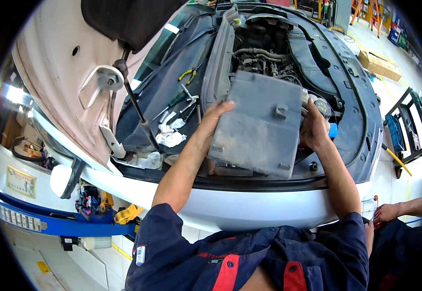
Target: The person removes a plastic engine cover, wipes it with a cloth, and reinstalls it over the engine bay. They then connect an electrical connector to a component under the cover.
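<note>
A dusty dark grey plastic cover (254, 140), roughly square with small clips on its face, is held over the near side of a car's engine bay (264, 58). My left hand (213, 120) grips its left edge, with the thumb on top and the other fingers hidden underneath. At the opposite edge, my right hand (315, 127) is closed around the side with its fingers curled. The cover hides what lies directly below it. Hoses and engine parts show beyond its far edge.
The raised hood (61, 72) and its support strut (140, 111) stand at left. Yellow-handled pliers (189, 74), a green-handled screwdriver (176, 100) and a crumpled white rag (171, 133) lie below the windscreen. Another person's hand (386, 212) is at lower right, near a tool cart (407, 128).
</note>
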{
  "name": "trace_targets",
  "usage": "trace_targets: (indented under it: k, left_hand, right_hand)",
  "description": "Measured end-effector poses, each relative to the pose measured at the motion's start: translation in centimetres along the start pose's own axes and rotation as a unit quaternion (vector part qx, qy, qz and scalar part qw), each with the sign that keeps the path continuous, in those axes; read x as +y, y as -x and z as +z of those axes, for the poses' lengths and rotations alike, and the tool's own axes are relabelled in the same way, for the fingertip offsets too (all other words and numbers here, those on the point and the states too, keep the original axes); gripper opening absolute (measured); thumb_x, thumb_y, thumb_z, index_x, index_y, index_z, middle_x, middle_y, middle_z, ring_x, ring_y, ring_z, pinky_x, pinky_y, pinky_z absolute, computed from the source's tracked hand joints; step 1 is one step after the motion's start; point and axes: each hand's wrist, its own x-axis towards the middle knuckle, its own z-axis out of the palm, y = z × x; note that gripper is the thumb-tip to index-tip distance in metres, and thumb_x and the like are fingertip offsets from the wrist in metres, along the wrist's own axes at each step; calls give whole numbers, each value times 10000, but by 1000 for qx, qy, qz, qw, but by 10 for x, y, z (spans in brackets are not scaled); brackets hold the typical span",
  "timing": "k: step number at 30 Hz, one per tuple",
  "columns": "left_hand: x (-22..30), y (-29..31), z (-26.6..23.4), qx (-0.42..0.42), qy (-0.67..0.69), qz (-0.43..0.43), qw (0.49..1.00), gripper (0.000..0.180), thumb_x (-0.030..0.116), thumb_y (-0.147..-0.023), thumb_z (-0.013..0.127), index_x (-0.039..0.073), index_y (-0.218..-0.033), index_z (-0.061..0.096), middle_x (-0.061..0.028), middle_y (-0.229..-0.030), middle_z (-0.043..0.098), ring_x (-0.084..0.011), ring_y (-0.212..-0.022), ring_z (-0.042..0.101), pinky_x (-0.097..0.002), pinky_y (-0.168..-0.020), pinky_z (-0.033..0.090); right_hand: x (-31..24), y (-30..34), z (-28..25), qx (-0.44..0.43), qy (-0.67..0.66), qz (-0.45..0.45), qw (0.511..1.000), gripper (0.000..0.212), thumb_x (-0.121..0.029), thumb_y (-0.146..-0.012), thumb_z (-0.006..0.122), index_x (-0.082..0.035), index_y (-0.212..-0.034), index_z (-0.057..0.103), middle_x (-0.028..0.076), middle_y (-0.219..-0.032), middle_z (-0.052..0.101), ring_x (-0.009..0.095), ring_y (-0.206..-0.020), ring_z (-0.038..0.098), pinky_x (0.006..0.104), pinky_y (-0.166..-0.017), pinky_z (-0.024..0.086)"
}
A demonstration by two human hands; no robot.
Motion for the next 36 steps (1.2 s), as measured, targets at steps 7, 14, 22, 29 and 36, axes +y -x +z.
trace_targets:
  k: [7,14,22,29,36]
  left_hand:
    - [-7,0,2,46,78,72,993,601,411,-867,629,12,-1302,513,-165,-1180,615,-216,-1052,630,-337,-867,539]
    - [-11,-14,-11,78,-9,-21,997,524,424,-960,555,-13,-1250,568,-126,-1120,662,-183,-973,665,-310,-832,546]
    - [-13,-11,-4,84,-7,-47,995,512,426,-969,540,4,-1257,578,-98,-1138,661,-163,-975,664,-292,-839,532]
    - [-14,-18,-14,166,0,48,985,469,381,-1005,478,-35,-1192,589,-157,-1039,664,-219,-923,672,-331,-790,555]
    - [-3,-27,-52,100,6,47,994,316,307,-1009,500,38,-1118,624,-50,-1040,668,-152,-913,645,-293,-764,536]
  right_hand:
    - [4,17,18,-65,46,-25,996,618,-396,-1000,446,-39,-1482,301,130,-1410,461,242,-1163,525,379,-1025,380]
    - [3,14,1,-135,17,-149,979,477,-115,-984,508,12,-1427,386,140,-1325,555,193,-1126,578,361,-984,448]
    - [3,14,3,-108,-2,-173,979,419,-171,-991,516,18,-1360,454,128,-1266,589,177,-1081,590,358,-939,471]
    - [-3,14,3,-79,58,-91,991,436,-267,-987,547,-23,-1342,480,81,-1199,609,152,-1036,605,317,-876,491]
    - [2,15,17,-54,92,-90,990,361,-170,-947,617,-45,-1271,519,42,-1132,611,127,-1032,581,316,-905,473]
